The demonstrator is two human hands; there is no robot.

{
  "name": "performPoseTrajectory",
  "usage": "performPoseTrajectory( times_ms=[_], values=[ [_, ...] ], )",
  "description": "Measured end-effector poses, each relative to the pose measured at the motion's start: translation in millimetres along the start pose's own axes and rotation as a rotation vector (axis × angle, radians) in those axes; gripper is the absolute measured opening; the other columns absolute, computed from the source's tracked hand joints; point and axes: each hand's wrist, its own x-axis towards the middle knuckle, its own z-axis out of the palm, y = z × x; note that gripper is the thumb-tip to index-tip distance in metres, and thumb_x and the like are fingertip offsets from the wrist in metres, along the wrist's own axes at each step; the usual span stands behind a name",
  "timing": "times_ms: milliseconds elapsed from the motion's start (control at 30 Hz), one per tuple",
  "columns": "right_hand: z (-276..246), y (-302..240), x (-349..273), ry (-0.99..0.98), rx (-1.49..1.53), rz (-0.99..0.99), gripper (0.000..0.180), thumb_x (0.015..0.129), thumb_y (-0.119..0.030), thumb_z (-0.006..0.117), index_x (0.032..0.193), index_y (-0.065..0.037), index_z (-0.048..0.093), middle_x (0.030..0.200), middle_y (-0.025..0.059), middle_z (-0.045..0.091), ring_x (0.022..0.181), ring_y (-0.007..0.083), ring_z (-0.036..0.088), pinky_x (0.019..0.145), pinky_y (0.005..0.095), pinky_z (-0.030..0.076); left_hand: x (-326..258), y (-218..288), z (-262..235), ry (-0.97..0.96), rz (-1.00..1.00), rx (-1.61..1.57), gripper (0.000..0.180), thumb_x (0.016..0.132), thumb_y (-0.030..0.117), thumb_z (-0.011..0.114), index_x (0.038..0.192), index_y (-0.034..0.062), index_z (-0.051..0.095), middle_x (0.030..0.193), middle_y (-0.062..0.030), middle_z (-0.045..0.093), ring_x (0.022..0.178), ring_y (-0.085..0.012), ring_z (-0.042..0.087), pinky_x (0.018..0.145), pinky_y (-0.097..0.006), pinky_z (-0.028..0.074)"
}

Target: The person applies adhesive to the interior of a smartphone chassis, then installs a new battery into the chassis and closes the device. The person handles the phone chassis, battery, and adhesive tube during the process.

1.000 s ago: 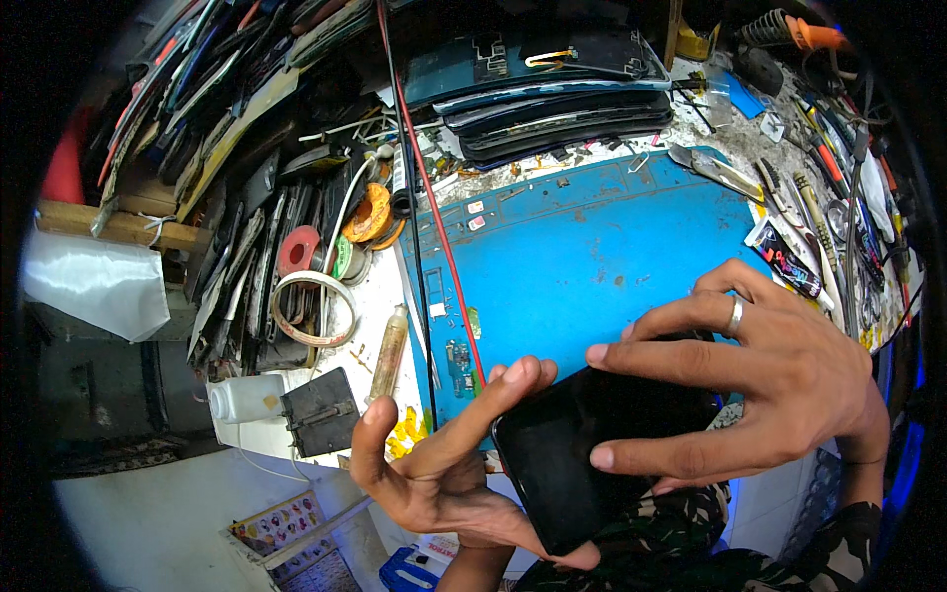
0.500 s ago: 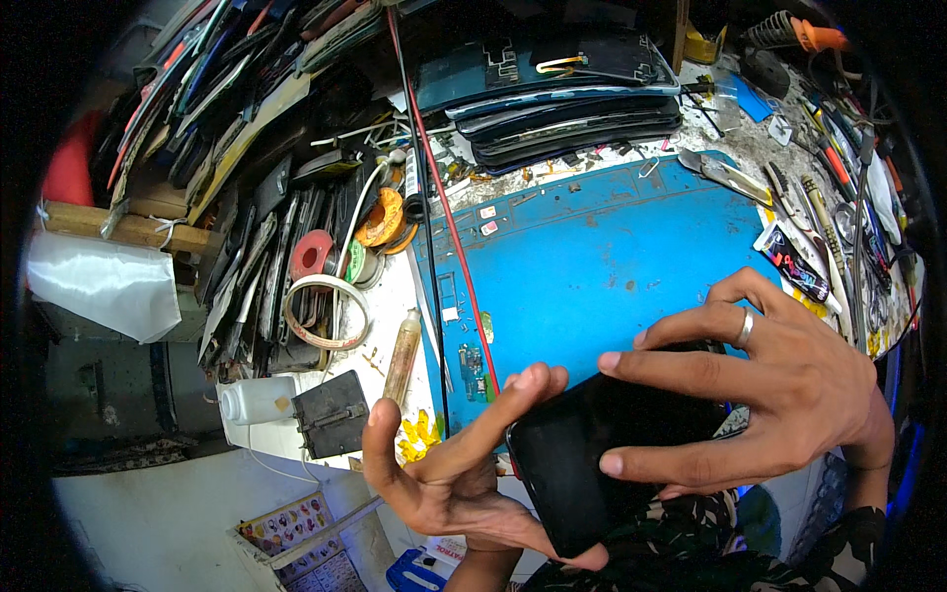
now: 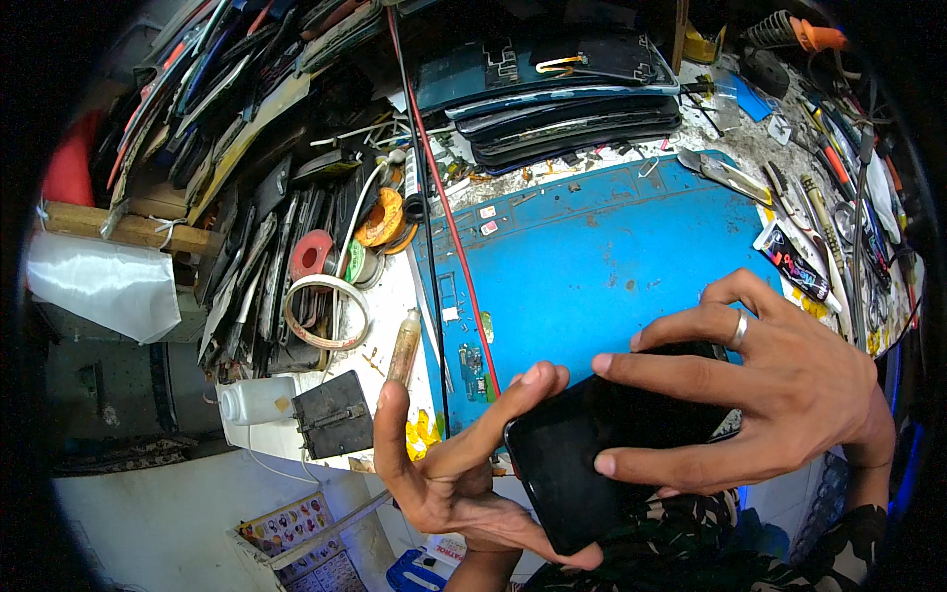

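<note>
A black smartphone with a dark screen is tilted above the near edge of the blue work mat. My left hand grips its left end, the thumb along the lower edge and fingers at the upper edge, with one finger raised free. Reaching over from the right, my right hand, a ring on one finger, holds the other end with its fingers spread across the screen. Part of the right thumb is hidden. On the mat's left side lie a small green circuit board and a few tiny parts.
Several phone panels are stacked behind the mat. Tweezers and hand tools lie at the right with a black tube. Solder spools, a tape roll and a white bottle stand left. Red and black cables cross the mat.
My right fingers have slid slightly left over the screen. The raised finger of my left hand has shifted a little to the right. The phone stays almost in place.
</note>
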Motion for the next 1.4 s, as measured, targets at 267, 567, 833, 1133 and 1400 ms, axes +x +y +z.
performPoseTrajectory(
  times_ms=[267,567,833,1133,1400],
  values=[
    [-1.3,-3.2,1.2,0.005,-0.076,0.003,0.042,0.073,-0.035,0.073,0.114,-0.042,0.067,0.126,0.0057,0.061,0.097,0.0205,0.062,0.070,0.0333,0.041,8.3,-0.8,16.0,0.203,0.028,0.095,0.147,0.039,0.056,0.089,0.140,-0.0127,0.007,0.098,-0.0250,0.069,0.093,-0.0352,0.069,0.095,-0.048,0.051],
    [-1.1,-11.3,2.5,0.030,-0.049,0.066,0.045,0.070,-0.031,0.073,0.113,-0.044,0.068,0.124,0.0048,0.061,0.097,0.0197,0.061,0.072,0.0331,0.041,3.8,13.3,24.5,0.294,-0.130,0.000,0.149,0.041,0.055,0.090,0.143,-0.0073,0.000,0.106,-0.0250,0.067,0.095,-0.0338,0.068,0.095,-0.048,0.052],
    [1.5,-11.7,1.5,0.056,-0.058,0.038,0.042,0.072,-0.032,0.073,0.113,-0.040,0.068,0.123,0.0064,0.061,0.097,0.0210,0.061,0.072,0.0329,0.042,7.4,11.4,31.9,0.372,-0.131,-0.020,0.148,0.043,0.058,0.088,0.143,-0.0056,0.000,0.107,-0.0259,0.066,0.097,-0.0333,0.068,0.093,-0.047,0.053],
    [3.7,-14.7,0.5,0.053,-0.045,0.038,0.042,0.073,-0.034,0.071,0.114,-0.038,0.067,0.124,0.0095,0.060,0.098,0.0230,0.061,0.070,0.0326,0.044,-5.3,-4.6,24.6,0.256,0.030,0.097,0.151,0.040,0.064,0.088,0.150,0.0007,0.007,0.112,-0.0127,0.067,0.103,-0.0205,0.065,0.103,-0.041,0.047],
    [6.1,-16.2,-1.7,0.065,0.028,0.053,0.042,0.075,-0.028,0.070,0.116,-0.034,0.066,0.125,0.0099,0.059,0.104,0.0247,0.059,0.074,0.0336,0.044,0.0,5.4,26.8,0.285,-0.061,0.118,0.127,0.059,0.056,0.084,0.147,-0.0034,0.015,0.111,-0.0142,0.066,0.102,-0.0222,0.065,0.101,-0.040,0.048]
  ],
)
